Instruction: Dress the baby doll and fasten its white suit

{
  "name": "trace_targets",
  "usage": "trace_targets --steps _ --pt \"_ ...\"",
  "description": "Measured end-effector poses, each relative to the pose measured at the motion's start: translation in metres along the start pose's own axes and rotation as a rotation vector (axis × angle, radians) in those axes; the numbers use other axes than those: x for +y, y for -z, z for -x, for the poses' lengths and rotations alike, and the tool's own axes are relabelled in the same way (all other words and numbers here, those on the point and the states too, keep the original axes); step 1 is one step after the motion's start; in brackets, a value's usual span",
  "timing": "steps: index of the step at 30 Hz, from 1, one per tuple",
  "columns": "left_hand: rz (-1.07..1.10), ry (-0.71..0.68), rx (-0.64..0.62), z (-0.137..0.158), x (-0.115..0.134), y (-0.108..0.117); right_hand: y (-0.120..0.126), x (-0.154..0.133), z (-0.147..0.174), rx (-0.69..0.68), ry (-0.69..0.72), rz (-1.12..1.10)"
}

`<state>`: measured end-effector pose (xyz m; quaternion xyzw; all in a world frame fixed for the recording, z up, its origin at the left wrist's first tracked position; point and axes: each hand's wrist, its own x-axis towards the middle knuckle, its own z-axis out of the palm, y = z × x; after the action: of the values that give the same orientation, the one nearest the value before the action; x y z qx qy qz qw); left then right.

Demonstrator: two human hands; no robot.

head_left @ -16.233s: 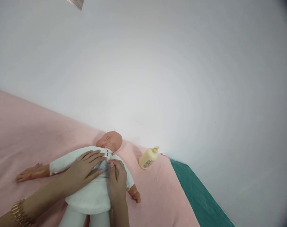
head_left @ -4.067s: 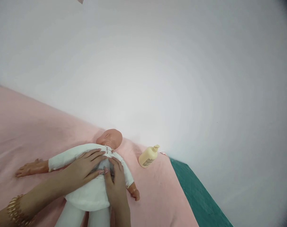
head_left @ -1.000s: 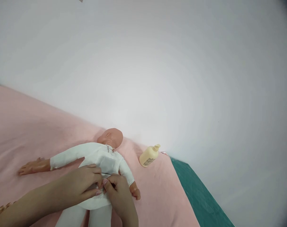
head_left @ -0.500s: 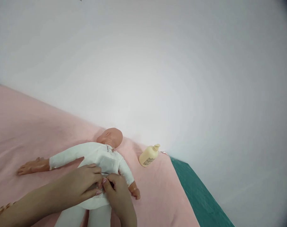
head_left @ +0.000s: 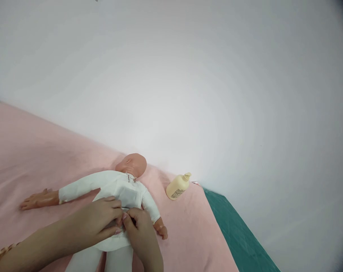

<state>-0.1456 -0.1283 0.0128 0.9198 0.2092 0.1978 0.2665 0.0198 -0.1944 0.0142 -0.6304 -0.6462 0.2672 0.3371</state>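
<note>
A baby doll (head_left: 106, 180) with a bare plastic head, a white cloth body and plastic hands lies on a pink sheet, arms spread. A grey rectangular panel (head_left: 128, 197) shows on its torso. My left hand (head_left: 106, 216) comes in from the left and rests on the lower torso, fingers bent and closed. Against it, my right hand (head_left: 139, 226) has thumb and index finger pinched together at the same spot. The fingertips meet at the white cloth below the panel; what lies between them is hidden.
A pale yellow pump bottle (head_left: 177, 187) with dark print stands right of the doll. The pink sheet (head_left: 196, 234) covers the surface, with a green edge (head_left: 242, 234) at its right. A white wall (head_left: 171, 83) rises behind.
</note>
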Motion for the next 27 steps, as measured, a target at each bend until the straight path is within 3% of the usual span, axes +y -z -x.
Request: trace_targets --steps 21,27 --pt "-0.018 0.005 -0.001 -0.001 -0.003 -0.005 -0.004 0.001 0.0 0.02 -0.006 0.005" --pt "-0.049 -0.006 -0.04 -0.001 0.001 0.007 0.0 0.0 -0.001 0.052 0.048 -0.017"
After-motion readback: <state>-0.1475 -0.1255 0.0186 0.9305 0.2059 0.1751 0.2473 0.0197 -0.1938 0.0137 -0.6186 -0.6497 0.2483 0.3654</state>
